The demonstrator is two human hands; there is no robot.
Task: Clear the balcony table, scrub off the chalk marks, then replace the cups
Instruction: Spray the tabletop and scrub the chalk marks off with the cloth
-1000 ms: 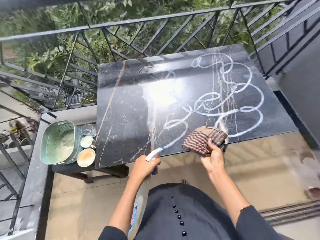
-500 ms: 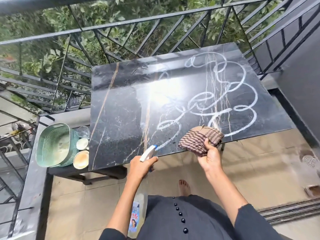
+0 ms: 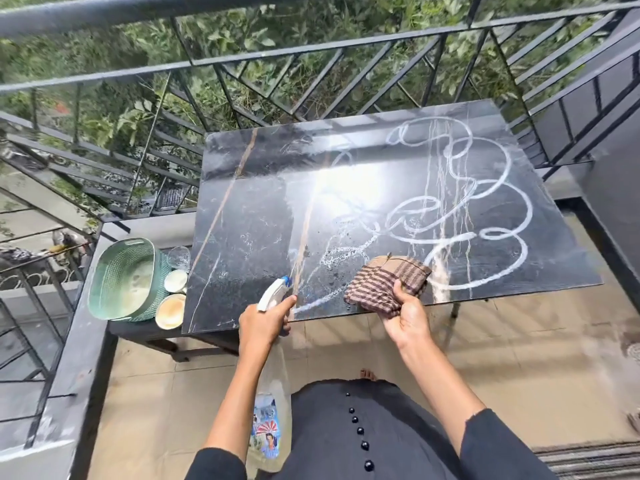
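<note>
Head view, balcony.
Table (image 3: 259,209): black marble top, wet sheen.
Chalk marks (image 3: 495,199): white loops over right half, runny streaks through them, droplets toward front edge.
Left hand (image 3: 263,318): curled round spray bottle (image 3: 270,410), nozzle above front edge, pointed at top.
Right hand (image 3: 407,317): gripping bunched striped cloth (image 3: 384,285) at front edge.
Cups (image 3: 176,280): two, on bench (image 3: 145,332) just beside table's left edge, next to green basket (image 3: 121,282); glass (image 3: 178,256) behind them.
</note>
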